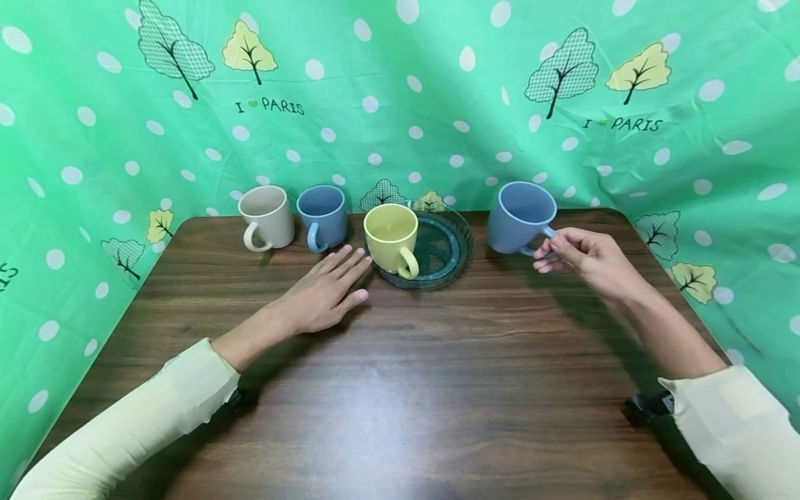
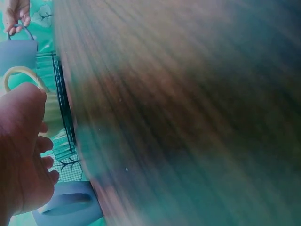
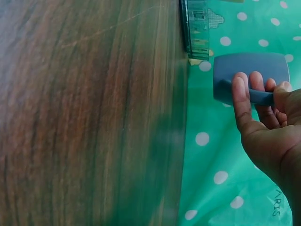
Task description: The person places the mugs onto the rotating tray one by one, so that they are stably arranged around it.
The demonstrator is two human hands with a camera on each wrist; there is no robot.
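Observation:
My right hand (image 1: 584,260) pinches the handle of a blue mug (image 1: 520,215) at the right of the table. In the right wrist view this mug (image 3: 254,70) appears raised above the tabletop. My left hand (image 1: 325,290) has its fingers spread, just left of a yellow mug (image 1: 389,232), and holds nothing. The yellow mug stands on the left part of a clear glass tray (image 1: 459,267). Left of it are a second blue mug (image 1: 326,208) and a white mug (image 1: 275,212), both upright with handles toward me.
A dark wooden table (image 1: 400,389) carries everything. Behind it hangs a green curtain (image 1: 400,90) with white dots and printed trees, close to the table's back edge. Black straps show at both wrists beneath the pale sleeves.

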